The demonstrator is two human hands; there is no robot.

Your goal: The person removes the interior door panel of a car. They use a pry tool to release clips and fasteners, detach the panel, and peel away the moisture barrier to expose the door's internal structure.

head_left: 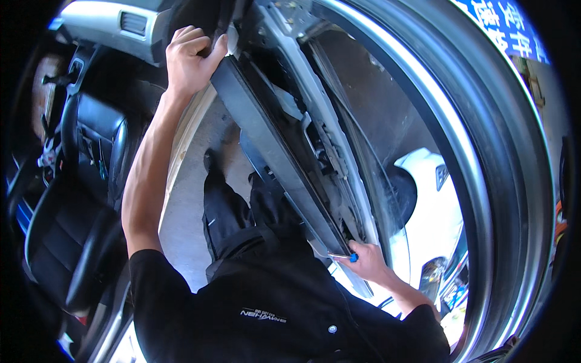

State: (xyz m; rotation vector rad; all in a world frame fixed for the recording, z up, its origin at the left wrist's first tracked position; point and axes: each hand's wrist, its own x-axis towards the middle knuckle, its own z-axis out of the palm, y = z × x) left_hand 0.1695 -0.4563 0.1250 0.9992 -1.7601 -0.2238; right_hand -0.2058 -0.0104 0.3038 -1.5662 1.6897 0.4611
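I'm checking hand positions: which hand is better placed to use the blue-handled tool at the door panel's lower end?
Probably the right hand: it holds the blue-handled tool by the lower end of the door panel, while the left hand is at the upper end.

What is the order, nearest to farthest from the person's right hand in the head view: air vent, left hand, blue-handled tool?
1. Blue-handled tool: at the right hand.
2. Left hand: at the door panel's upper end.
3. Air vent: farther, top left.
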